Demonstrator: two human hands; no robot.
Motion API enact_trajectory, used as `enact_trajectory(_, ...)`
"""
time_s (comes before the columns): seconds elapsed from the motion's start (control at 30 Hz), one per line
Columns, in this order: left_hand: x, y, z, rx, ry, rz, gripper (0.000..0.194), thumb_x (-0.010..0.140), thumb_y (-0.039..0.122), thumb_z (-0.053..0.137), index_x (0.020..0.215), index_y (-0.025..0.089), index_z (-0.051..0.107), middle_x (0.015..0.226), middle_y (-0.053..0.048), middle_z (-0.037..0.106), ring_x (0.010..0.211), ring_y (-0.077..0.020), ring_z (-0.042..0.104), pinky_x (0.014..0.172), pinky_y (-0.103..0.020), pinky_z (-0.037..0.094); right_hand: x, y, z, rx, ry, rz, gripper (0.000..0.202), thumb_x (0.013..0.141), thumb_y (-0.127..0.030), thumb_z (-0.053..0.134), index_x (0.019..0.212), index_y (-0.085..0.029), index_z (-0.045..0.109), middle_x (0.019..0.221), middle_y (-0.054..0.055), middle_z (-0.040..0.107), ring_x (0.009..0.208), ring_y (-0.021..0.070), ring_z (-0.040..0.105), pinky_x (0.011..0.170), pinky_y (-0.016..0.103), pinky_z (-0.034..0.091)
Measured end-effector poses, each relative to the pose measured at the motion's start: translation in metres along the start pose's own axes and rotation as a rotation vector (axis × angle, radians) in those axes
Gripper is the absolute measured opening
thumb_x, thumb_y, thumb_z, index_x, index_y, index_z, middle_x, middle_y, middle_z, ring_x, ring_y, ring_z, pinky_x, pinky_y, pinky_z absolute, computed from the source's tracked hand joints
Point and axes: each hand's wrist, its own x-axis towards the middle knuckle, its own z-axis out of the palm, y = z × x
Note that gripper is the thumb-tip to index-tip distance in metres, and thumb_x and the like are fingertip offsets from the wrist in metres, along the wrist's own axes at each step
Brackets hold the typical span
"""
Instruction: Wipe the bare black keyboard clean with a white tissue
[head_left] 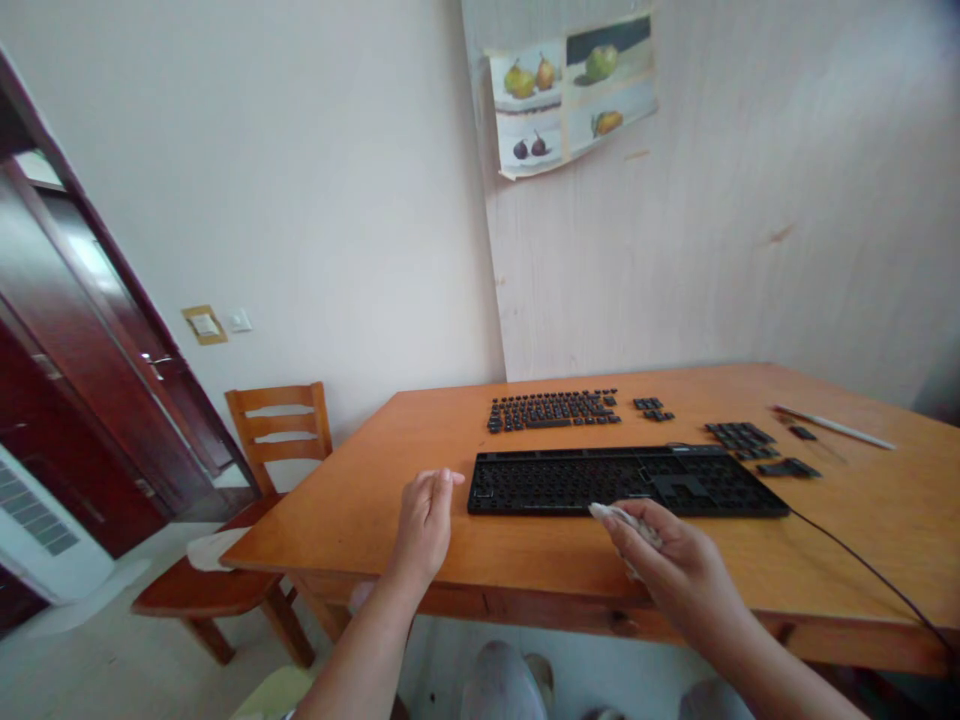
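A black keyboard base (570, 485) with its keycaps off lies flat near the table's front edge. My right hand (671, 550) is closed around a crumpled white tissue (634, 526), whose tip sticks out past the fingertips by the base's front edge. Just off the base's left end is my left hand (427, 515), loosely closed, thumb against the fingers, with nothing visible in it. Behind the base, loose black keycaps (551, 410) are laid out in keyboard order. A smaller keycap group (652, 408) sits to their right, and a number-pad block (741, 440) stands farther right.
The wooden table (360, 490) meets the wall at the back. A white pen-like stick (840, 428) lies at the right. The keyboard cable (862, 562) runs over the right front edge. A wooden chair (281, 430) stands at the left.
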Motion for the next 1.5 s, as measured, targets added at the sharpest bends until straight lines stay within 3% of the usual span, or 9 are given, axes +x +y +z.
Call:
enact_trajectory(0.33, 0.013, -0.008, 0.017, 0.205, -0.124, 0.068, 0.055, 0.100, 0.043, 0.022, 0.081, 0.024, 0.070, 0.104, -0.005, 0.069, 0.118, -0.0235, 0.054, 0.104, -0.044, 0.039, -0.007, 0.017, 0.000, -0.187, 0.009, -0.141, 0.032, 0.088, -0.047, 0.055, 0.101, -0.021, 0.069, 0.085, 0.004, 0.070, 0.077, 0.0188, 0.065, 0.065, 0.023, 0.049)
enact_trajectory(0.47, 0.016, -0.011, 0.017, 0.294, -0.163, 0.088, 0.058, 0.101, 0.043, 0.020, 0.081, 0.024, 0.071, 0.116, -0.006, 0.067, 0.126, -0.0245, 0.049, 0.111, -0.048, 0.032, -0.009, 0.016, -0.002, -0.212, 0.009, -0.132, 0.032, 0.089, -0.046, 0.053, 0.101, -0.022, 0.070, 0.079, 0.003, 0.071, 0.068, 0.0169, 0.065, 0.060, 0.021, 0.050)
enact_trajectory(0.6, 0.017, -0.011, 0.018, 0.350, -0.206, 0.112, 0.057, 0.101, 0.043, 0.021, 0.084, 0.024, 0.073, 0.119, -0.007, 0.066, 0.131, -0.0250, 0.044, 0.114, -0.052, 0.027, -0.009, 0.016, -0.003, -0.212, 0.018, -0.172, 0.030, 0.087, -0.047, 0.056, 0.098, -0.022, 0.071, 0.082, 0.005, 0.072, 0.074, 0.0189, 0.067, 0.062, 0.021, 0.053)
enact_trajectory(0.8, 0.017, -0.010, 0.019, 0.387, -0.208, 0.133, 0.053, 0.100, 0.043, 0.025, 0.085, 0.024, 0.072, 0.127, -0.008, 0.062, 0.132, -0.0260, 0.040, 0.113, -0.053, 0.028, -0.009, 0.008, -0.001, -0.156, 0.025, -0.145, 0.031, 0.086, -0.048, 0.056, 0.093, -0.022, 0.071, 0.074, 0.004, 0.070, 0.062, 0.0176, 0.066, 0.058, 0.022, 0.053)
enact_trajectory(1.3, 0.020, -0.007, 0.021, 0.264, -0.296, 0.099, 0.052, 0.100, 0.046, 0.020, 0.082, 0.023, 0.064, 0.117, -0.008, 0.064, 0.128, -0.0230, 0.045, 0.110, -0.049, 0.033, -0.008, 0.007, -0.004, -0.152, 0.023, -0.186, 0.029, 0.086, -0.047, 0.058, 0.093, -0.023, 0.072, 0.083, 0.006, 0.073, 0.072, 0.0186, 0.068, 0.064, 0.022, 0.055)
enact_trajectory(1.5, 0.020, -0.010, 0.020, 0.314, -0.283, 0.114, 0.052, 0.100, 0.045, 0.020, 0.086, 0.023, 0.065, 0.126, -0.009, 0.060, 0.129, -0.0243, 0.043, 0.111, -0.050, 0.032, -0.009, 0.010, -0.005, -0.130, -0.005, -0.154, 0.030, 0.088, -0.047, 0.056, 0.097, -0.022, 0.071, 0.084, 0.005, 0.072, 0.069, 0.0177, 0.066, 0.061, 0.022, 0.054)
